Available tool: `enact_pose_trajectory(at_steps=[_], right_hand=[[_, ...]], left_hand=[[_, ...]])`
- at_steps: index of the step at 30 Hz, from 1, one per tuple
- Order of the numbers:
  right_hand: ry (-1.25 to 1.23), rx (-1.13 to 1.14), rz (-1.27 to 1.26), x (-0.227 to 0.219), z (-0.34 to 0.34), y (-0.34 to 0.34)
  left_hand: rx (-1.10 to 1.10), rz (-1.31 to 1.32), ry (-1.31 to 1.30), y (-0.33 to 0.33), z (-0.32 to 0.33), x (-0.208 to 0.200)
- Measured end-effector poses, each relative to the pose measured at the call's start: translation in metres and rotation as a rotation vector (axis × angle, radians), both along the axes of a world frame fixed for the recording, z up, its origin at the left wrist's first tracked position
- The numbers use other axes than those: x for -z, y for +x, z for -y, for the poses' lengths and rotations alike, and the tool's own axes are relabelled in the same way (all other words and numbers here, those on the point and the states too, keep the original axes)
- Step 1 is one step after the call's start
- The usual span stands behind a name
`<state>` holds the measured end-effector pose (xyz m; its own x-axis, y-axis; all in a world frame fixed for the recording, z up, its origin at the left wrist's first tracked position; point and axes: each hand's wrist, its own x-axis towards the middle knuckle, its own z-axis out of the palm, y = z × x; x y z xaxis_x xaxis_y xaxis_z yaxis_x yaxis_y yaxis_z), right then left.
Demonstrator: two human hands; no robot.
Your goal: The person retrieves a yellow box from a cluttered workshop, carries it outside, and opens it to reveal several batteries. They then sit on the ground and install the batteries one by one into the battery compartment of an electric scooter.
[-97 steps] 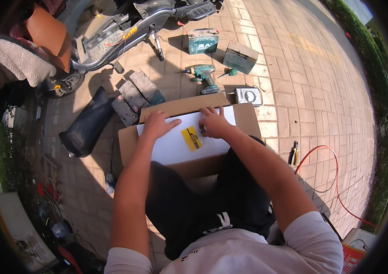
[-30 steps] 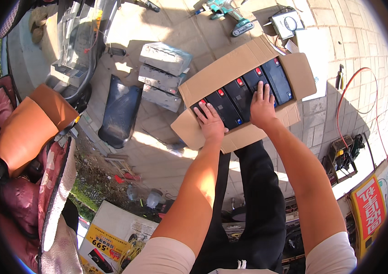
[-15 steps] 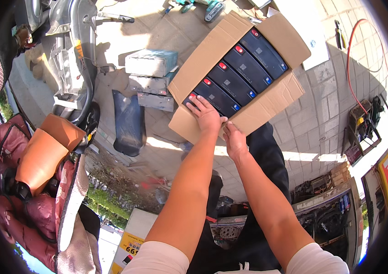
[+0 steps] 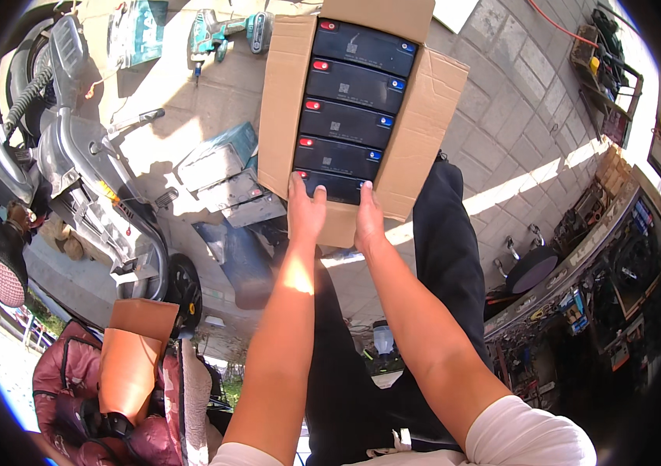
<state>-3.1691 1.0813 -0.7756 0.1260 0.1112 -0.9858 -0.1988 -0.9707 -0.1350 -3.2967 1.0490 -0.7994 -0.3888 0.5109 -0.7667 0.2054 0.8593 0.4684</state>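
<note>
While both hands grip it (nearest row), black battery (image 4: 329, 186) sits boxed.

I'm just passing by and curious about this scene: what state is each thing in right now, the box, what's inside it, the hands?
Cardboard box: open, flaps folded out.
Batteries: five black blocks in a row inside the box.
Nearest battery: gripped at both ends, in the box.
Left hand: fingers on the nearest battery's left end.
Right hand: fingers on its right end.
Cordless drill: lying on the paving.
Scooter: parked, partly stripped.
</note>
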Motion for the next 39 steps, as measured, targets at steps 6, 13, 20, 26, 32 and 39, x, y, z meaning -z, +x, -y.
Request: enact_pose_trajectory(at_steps=[6, 13, 20, 26, 32, 39], right_hand=[[0.114, -0.062, 0.077, 0.015, 0.002, 0.000], [0.107, -0.108, 0.106, 0.032, 0.004, 0.008], [0.167, -0.162, 0.124, 0.038, 0.004, 0.006], [0.158, -0.147, 0.134, 0.062, 0.008, 0.014], [0.232, -0.239, 0.216, 0.059, 0.010, 0.004], [0.242, -0.142, 0.233, 0.048, 0.006, 0.002]], left_hand=[[0.166, -0.031, -0.019, -0.003, 0.005, 0.008], [0.127, -0.040, -0.017, -0.007, -0.001, 0.012], [-0.017, -0.144, -0.174, 0.000, -0.034, 0.023], [0.103, -0.128, -0.267, -0.014, -0.039, 0.029], [-0.013, -0.008, -0.133, -0.021, -0.025, 0.047], [-0.043, -0.168, -0.134, -0.011, -0.028, 0.033]])
